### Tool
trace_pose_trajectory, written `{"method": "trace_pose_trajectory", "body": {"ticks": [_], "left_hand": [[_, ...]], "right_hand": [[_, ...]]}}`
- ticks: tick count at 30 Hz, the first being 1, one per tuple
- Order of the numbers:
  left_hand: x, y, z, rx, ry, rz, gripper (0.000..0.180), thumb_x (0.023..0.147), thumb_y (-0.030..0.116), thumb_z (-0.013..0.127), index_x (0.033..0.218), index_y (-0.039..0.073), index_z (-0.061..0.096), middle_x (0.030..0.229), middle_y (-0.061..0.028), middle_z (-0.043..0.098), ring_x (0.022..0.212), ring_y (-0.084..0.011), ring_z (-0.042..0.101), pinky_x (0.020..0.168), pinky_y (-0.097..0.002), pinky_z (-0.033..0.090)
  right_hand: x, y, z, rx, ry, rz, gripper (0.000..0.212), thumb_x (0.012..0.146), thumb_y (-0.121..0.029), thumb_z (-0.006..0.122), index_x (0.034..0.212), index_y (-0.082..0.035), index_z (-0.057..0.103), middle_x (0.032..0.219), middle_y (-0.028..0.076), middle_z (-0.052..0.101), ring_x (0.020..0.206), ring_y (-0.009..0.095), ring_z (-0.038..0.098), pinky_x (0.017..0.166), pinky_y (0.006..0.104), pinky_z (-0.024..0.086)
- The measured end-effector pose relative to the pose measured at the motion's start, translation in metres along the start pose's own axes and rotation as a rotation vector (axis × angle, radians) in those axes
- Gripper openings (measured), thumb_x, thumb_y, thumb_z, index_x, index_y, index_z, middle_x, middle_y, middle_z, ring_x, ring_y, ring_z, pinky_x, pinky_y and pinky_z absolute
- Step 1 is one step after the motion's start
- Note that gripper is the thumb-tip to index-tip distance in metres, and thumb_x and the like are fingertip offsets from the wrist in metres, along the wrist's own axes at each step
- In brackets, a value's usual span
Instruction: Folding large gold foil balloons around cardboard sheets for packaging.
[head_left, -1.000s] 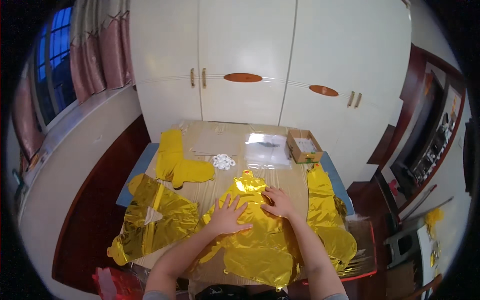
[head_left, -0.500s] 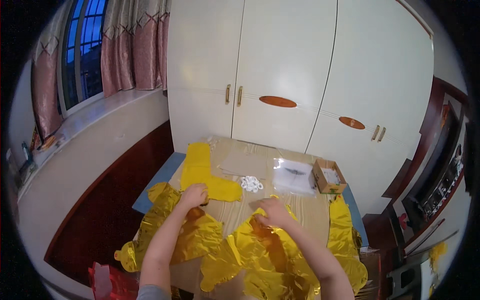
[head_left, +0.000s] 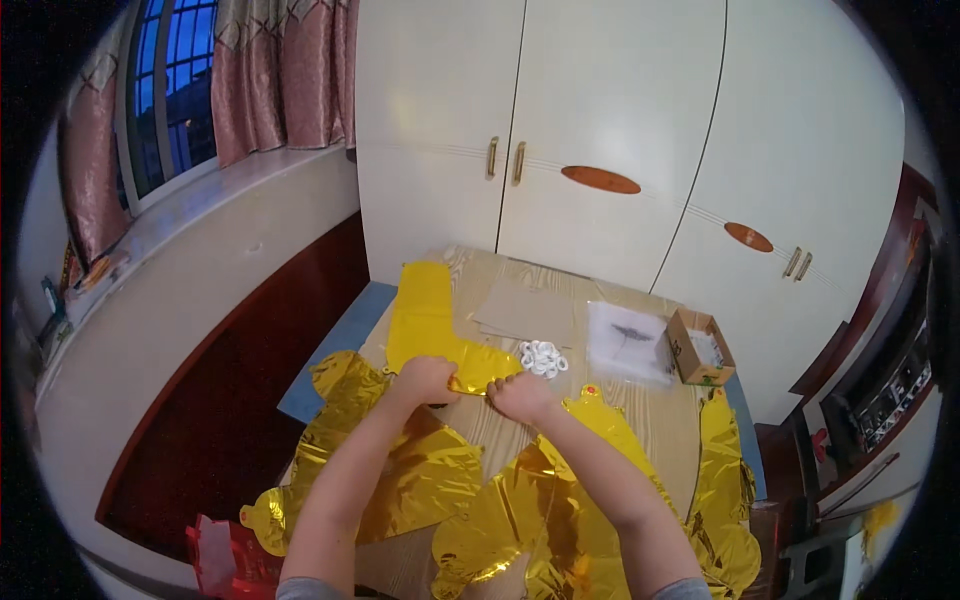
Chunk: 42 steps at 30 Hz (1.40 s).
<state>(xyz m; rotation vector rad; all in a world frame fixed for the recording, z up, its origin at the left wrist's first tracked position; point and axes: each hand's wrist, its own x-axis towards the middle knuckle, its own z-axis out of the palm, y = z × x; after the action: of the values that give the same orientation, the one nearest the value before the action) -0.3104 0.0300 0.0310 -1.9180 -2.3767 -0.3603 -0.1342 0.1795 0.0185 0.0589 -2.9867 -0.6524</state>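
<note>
A flat gold foil balloon (head_left: 421, 315), shaped like an L, lies at the back left of the table. My left hand (head_left: 426, 381) is closed on its near edge. A little to the right, my right hand (head_left: 522, 397) grips the same edge near the corner, fingers curled in. Between the two hands the foil looks slightly lifted and shiny. Just beyond my right hand sits a small heap of white rings (head_left: 543, 359). More crumpled gold foil balloons (head_left: 400, 475) spread under and around my forearms.
Grey-brown cardboard sheets (head_left: 527, 308) lie at the back, beside a clear plastic bag with a printed sheet (head_left: 630, 343). An open cardboard box (head_left: 700, 347) stands at the back right. A red bag (head_left: 233, 560) is low at the left. White cabinets (head_left: 610, 100) rise behind the table.
My right hand has moved left and away from the near foil, and now holds the L-shaped balloon's edge. My left hand stays at that balloon. The view has shifted slightly.
</note>
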Motion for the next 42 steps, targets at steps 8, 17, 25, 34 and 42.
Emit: {"method": "trace_pose_trajectory", "body": {"ticks": [8,17,25,34,42], "left_hand": [[0.012,0.001,-0.001,0.127,-0.079,-0.003,0.036,0.067,0.039,0.07,0.091,0.013,0.07,0.079,-0.0111,0.068,0.078,-0.0311,0.067,0.07,-0.0433,0.054],[0.015,0.0,-0.003,0.105,-0.122,-0.023,0.038,0.07,0.047,0.066,0.09,0.015,0.072,0.08,-0.0125,0.069,0.077,-0.031,0.067,0.069,-0.044,0.054],[0.02,0.015,-0.012,0.132,-0.192,-0.067,0.042,0.072,0.053,0.064,0.089,0.015,0.072,0.078,-0.0126,0.069,0.077,-0.0314,0.068,0.07,-0.0441,0.054],[0.027,0.001,0.003,0.097,-0.111,-0.114,0.025,0.083,0.03,0.055,0.09,0.013,0.072,0.087,-0.0136,0.07,0.082,-0.0333,0.067,0.075,-0.0465,0.053],[0.039,-0.016,0.0,-0.025,-0.18,-0.178,0.024,0.082,0.02,0.055,0.093,0.008,0.072,0.094,-0.0173,0.069,0.088,-0.0357,0.066,0.08,-0.0454,0.052]], "right_hand": [[-0.003,0.005,-0.002,0.046,0.226,-0.017,0.034,0.084,-0.017,0.052,0.116,-0.009,0.056,0.076,0.005,0.064,0.07,0.023,0.066,0.059,0.0359,0.053],[0.0,0.02,0.01,0.312,0.029,0.151,0.015,0.082,-0.023,0.06,0.089,-0.01,0.066,0.077,0.009,0.067,0.07,0.029,0.066,0.061,0.0411,0.053],[0.007,0.025,0.001,0.402,0.005,0.351,0.015,0.082,-0.025,0.063,0.092,-0.014,0.068,0.077,0.009,0.068,0.07,0.029,0.066,0.061,0.0412,0.051],[0.005,0.013,-0.01,0.341,0.344,0.293,0.013,0.079,-0.022,0.064,0.089,-0.015,0.068,0.109,0.01,0.064,0.094,0.027,0.064,0.076,0.0403,0.05],[-0.001,0.012,-0.016,0.176,0.328,0.217,0.016,0.071,-0.026,0.071,0.086,-0.021,0.075,0.124,0.0,0.057,0.123,0.022,0.044,0.1,0.0477,0.031]]}}
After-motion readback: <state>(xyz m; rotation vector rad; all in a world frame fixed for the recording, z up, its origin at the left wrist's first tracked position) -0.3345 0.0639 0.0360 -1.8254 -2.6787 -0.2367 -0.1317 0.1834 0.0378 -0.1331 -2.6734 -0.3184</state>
